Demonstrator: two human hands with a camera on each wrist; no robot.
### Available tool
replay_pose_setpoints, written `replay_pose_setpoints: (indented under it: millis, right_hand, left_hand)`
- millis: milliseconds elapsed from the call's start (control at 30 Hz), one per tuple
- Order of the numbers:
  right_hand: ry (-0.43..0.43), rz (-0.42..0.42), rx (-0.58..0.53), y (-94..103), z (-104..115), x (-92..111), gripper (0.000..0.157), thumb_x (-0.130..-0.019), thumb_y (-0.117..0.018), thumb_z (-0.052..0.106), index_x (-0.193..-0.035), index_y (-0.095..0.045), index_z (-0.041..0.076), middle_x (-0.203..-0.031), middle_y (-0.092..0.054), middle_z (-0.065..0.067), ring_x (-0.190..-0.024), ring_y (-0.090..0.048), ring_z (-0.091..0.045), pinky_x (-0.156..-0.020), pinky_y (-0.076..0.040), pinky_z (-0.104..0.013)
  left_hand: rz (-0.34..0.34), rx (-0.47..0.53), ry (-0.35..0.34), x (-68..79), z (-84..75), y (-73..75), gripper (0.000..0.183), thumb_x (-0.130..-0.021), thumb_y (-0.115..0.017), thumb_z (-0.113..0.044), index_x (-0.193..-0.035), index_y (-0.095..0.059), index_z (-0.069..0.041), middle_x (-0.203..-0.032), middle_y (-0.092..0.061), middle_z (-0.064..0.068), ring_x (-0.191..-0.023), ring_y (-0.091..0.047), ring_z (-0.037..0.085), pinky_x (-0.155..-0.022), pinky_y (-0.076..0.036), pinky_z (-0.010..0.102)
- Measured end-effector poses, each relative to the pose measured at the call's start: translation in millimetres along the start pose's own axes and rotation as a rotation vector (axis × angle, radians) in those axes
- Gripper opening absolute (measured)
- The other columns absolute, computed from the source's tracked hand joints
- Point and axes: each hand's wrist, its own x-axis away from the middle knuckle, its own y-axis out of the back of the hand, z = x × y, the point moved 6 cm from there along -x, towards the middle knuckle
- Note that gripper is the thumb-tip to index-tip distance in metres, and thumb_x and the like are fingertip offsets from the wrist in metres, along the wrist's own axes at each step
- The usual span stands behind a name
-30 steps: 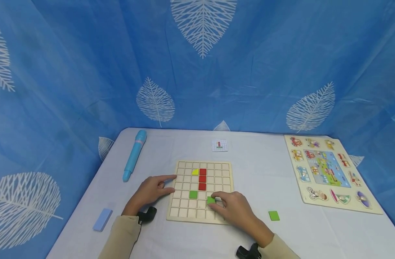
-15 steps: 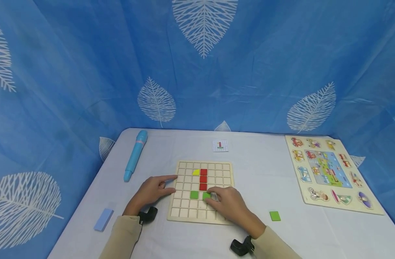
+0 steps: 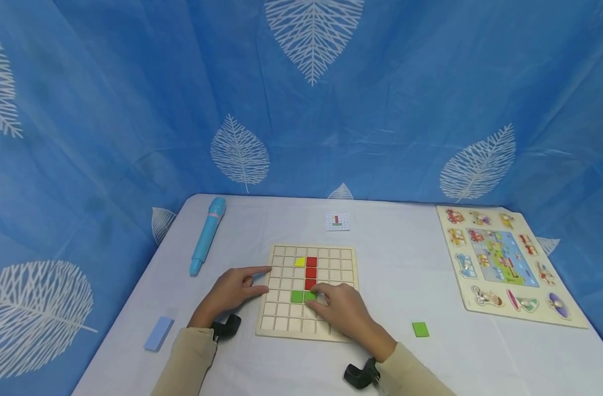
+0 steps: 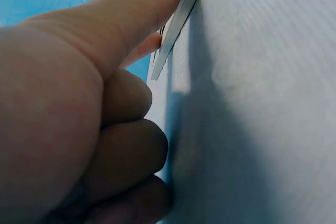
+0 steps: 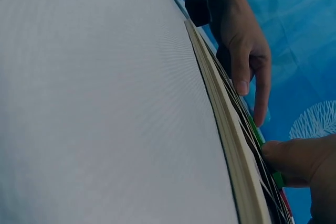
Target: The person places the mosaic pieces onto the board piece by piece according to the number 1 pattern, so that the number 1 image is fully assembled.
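A wooden grid board (image 3: 282, 324) lies on the white table. My left hand (image 3: 230, 291) touches its left edge with an outstretched index finger and thumb; the other fingers are curled under, as the left wrist view shows. With thumb and index finger, my right hand (image 3: 342, 309) pinches a green square tile (image 3: 309, 296) at a cell of the board. Just left of it, another green tile (image 3: 297, 296) sits in its own cell. Above them runs a column of red tiles (image 3: 311, 273), with a yellow piece (image 3: 299, 262) beside the top one.
Right of the board lies a loose green tile (image 3: 420, 329). Behind it is a small pattern card (image 3: 337, 221). A blue toy microphone (image 3: 207, 236) and a light-blue block (image 3: 159, 334) are at left, a vehicle knob puzzle (image 3: 509, 264) at far right.
My right hand has moved left across the board with the green tile, bringing it from a cell farther right to beside the other green tile. The left hand stays at the board's edge.
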Motion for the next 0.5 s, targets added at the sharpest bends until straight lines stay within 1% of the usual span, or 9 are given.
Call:
replay_pose_setpoints:
  millis: [167, 400, 500]
  right_hand:
    - [-0.009, 0.003, 0.017, -3.8, -0.3, 2.4, 0.028, -0.086, -0.083, 0.040, -0.104, -0.080, 0.019, -0.047, -0.036, 0.020, -0.048, -0.029, 0.000, -0.052, -0.030, -0.024]
    - [0.006, -0.003, 0.019, -1.6, 0.2, 0.5, 0.029, -0.085, -0.084, 0.039, -0.105, -0.080, 0.018, -0.049, -0.040, 0.021, -0.049, -0.029, 0.000, -0.052, -0.031, -0.023]
    - [0.005, 0.007, 0.018, -0.6, 0.0, -0.6, 0.029, -0.086, -0.083, 0.039, -0.106, -0.080, 0.018, -0.049, -0.041, 0.020, -0.050, -0.030, 0.000, -0.052, -0.032, -0.024]
  left_hand:
    - [0.003, 0.006, 0.015, 1.2, 0.8, -1.4, 0.055, -0.086, -0.084, -0.034, -0.137, -0.068, -0.026, -0.057, -0.040, -0.005, -0.052, -0.036, 0.011, -0.050, -0.028, 0.025]
    - [0.008, 0.003, -0.041, 0.0, -2.0, 0.5, 0.053, -0.088, -0.082, -0.033, -0.138, -0.067, -0.025, -0.056, -0.038, -0.008, -0.050, -0.032, 0.008, -0.050, -0.028, 0.024]
    - [0.014, 0.001, -0.049, -0.7, -2.3, 1.8, 0.052, -0.089, -0.081, -0.033, -0.138, -0.067, -0.025, -0.056, -0.038, -0.008, -0.050, -0.032, 0.008, -0.050, -0.029, 0.024]
